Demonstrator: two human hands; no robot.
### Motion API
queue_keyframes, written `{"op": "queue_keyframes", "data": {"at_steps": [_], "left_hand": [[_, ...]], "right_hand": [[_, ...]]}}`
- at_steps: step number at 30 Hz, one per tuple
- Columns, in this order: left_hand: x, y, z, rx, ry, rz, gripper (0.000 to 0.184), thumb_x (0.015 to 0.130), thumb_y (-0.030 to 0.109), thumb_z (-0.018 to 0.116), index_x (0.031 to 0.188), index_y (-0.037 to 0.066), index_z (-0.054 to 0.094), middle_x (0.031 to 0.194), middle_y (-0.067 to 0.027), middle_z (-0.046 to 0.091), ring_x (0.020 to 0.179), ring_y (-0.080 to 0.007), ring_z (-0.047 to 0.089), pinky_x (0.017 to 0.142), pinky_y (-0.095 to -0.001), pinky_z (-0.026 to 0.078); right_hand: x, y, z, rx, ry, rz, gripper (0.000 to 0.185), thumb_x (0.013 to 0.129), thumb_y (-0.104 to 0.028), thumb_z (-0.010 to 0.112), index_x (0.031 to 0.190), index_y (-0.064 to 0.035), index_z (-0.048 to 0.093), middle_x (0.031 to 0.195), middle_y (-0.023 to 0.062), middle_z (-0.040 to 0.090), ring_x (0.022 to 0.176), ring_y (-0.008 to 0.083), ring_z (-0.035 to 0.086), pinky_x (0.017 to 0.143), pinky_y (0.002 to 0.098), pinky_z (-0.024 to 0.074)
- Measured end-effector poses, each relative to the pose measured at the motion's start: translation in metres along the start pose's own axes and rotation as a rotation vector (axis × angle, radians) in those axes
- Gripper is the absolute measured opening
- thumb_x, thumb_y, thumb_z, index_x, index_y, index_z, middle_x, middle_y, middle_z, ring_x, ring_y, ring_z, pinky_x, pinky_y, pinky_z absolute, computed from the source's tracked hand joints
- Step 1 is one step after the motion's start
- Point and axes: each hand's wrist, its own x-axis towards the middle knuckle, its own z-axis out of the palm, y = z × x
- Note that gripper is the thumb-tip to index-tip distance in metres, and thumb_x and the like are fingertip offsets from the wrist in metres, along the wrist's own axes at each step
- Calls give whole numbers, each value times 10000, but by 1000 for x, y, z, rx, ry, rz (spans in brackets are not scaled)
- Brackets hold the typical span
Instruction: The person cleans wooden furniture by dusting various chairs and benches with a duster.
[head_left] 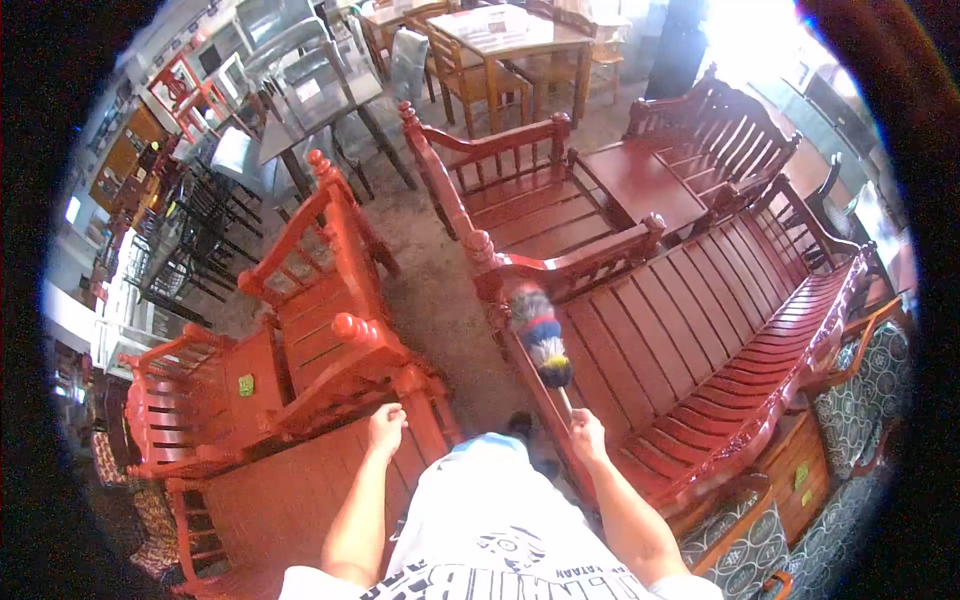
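Observation:
My right hand (pixel 588 436) is closed around the thin handle of a fluffy duster (pixel 543 342) with grey, red, blue and yellow bands. The duster's head lies over the front edge of a dark red wooden bench (pixel 650 345), near its armrest; whether it touches the wood I cannot tell. Over the orange-red wooden bench (pixel 300 490) on the left hovers my left hand (pixel 387 430), its fingers curled in and nothing visible in them.
Orange-red armchairs (pixel 320 290) stand ahead on the left, dark red armchairs (pixel 520 205) ahead on the right. A concrete floor aisle (pixel 430 320) runs between the sets. Farther back are a wooden dining table (pixel 505 35) and a dark table (pixel 310 110). Patterned cushions (pixel 850 400) sit at right.

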Motion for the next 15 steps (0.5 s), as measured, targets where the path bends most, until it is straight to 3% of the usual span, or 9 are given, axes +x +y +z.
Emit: {"op": "queue_keyframes", "data": {"at_steps": [1, 4, 8, 10, 12, 13, 15], "left_hand": [[0, 13, -10, 101, 69, 119, 256, 857, 117, 592, 1078, -7, 627, 892, -103, 681, 737, -166, 650, 722, -307, 510], [25, 53, -31, 39, 252, 435, 161, 845, 81, 577, 967, -5, 640, 804, -94, 666, 736, -169, 632, 703, -302, 504], [53, 137, -46, 125, 560, 778, 116, 889, 79, 549, 922, -3, 624, 833, -124, 650, 761, -216, 630, 719, -346, 494], [48, 183, -50, -4, 450, 644, 122, 880, 72, 558, 946, -9, 619, 861, -143, 643, 826, -263, 632, 756, -350, 493], [76, 188, -58, 144, 428, 716, 138, 866, 75, 569, 963, -11, 618, 894, -156, 642, 865, -293, 626, 778, -366, 493], [92, 191, -61, 218, 412, 753, 149, 860, 77, 575, 972, -11, 617, 911, -162, 641, 884, -308, 624, 789, -374, 493], [114, 190, -67, 308, 354, 756, 168, 847, 88, 586, 980, -10, 619, 944, -172, 641, 911, -318, 620, 802, -392, 491]], "right_hand": [[-3, 0, -1, -156, -15, -41, 231, 838, -116, 514, 970, -33, 685, 936, 224, 674, 895, 344, 665, 771, 411, 506], [1, -13, 1, -254, -133, 236, 256, 855, -133, 512, 1029, -31, 669, 979, 215, 671, 934, 342, 656, 806, 397, 501], [2, -31, 15, -78, 8, 39, 252, 849, -110, 528, 1045, -30, 665, 986, 211, 672, 965, 313, 652, 845, 362, 493], [16, -52, 19, -126, -37, 24, 249, 851, -101, 531, 1049, -28, 661, 962, 177, 687, 926, 285, 662, 826, 349, 499], [49, -47, 31, -203, -38, 26, 254, 851, -108, 531, 1056, -30, 660, 946, 165, 692, 894, 267, 667, 810, 348, 505], [63, -44, 36, -154, 21, 129, 228, 854, -145, 556, 1035, -58, 662, 977, 188, 676, 949, 327, 653, 835, 395, 496], [90, -52, 50, -138, 2, 143, 225, 856, -142, 548, 1030, -56, 663, 970, 185, 678, 939, 331, 655, 830, 398, 498]]}}
